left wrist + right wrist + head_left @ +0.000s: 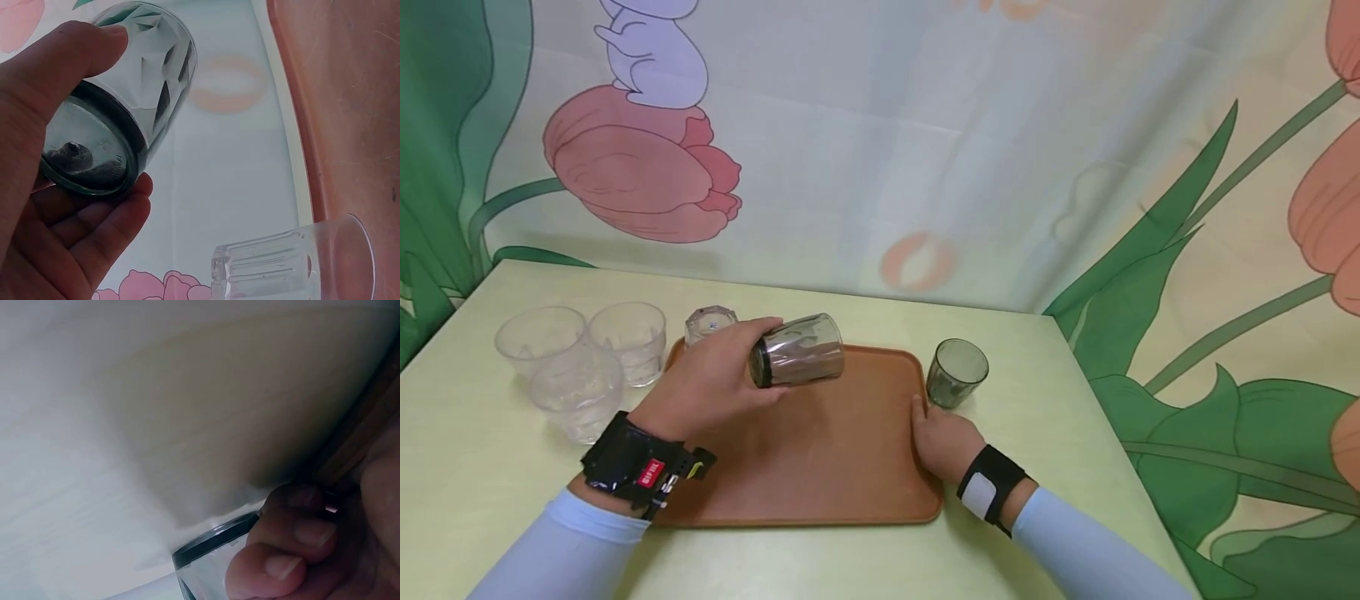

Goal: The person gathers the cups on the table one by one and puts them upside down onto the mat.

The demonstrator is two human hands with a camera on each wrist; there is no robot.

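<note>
My left hand (pixel 711 375) grips a grey tinted drinking glass (pixel 805 348) near its base, thumb on one side and fingers on the other. The glass lies tilted on its side in the air over a brown tray (pixel 835 450); its round dark base (pixel 94 150) shows in the left wrist view. My right hand (pixel 947 442) grips the tray's right edge, thumb on top. Just beyond it a second grey glass (pixel 957 373) stands upright, partly behind my fingers (pixel 294 534) in the right wrist view. An overturned clear glass (pixel 706 322) stands at the tray's back left corner, partly hidden by my left hand.
Left of the tray, three clear glasses stand close together: one at the back left (pixel 538 333), another beside it (pixel 632 342), a third in front (pixel 580 396). A printed curtain (pixel 850 150) hangs behind the pale table (pixel 1015 350).
</note>
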